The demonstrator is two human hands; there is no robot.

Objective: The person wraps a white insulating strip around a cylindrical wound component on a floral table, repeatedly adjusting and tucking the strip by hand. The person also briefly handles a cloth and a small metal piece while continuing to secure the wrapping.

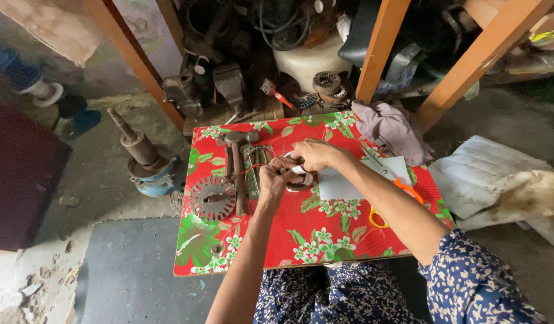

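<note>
- Two hands meet over the middle of the small table [301,240], which wears a red flowered cloth; the left hand [272,180] and the right hand [316,154] both have their fingers curled tight onto one ring-shaped coil [301,179], held just above the cloth so the work sits close under the eyes
- One thin reddish wire [244,171] runs from the coil toward the left, seemingly kept taut by the grip
- One hammer [236,162] lies lengthwise left of the hands, head away from the person, near enough to grab
- One toothed metal disc [212,198] rests flat beside the hammer's handle
- One pair of orange-handled scissors [397,192] lies under the right forearm, partly on one white sheet of paper [343,183]
- One crumpled grey cloth [392,129] sits at the far right corner, pushed out of the way
- One old motor part [146,162] stands on the floor to the left, well apart from the table
</note>
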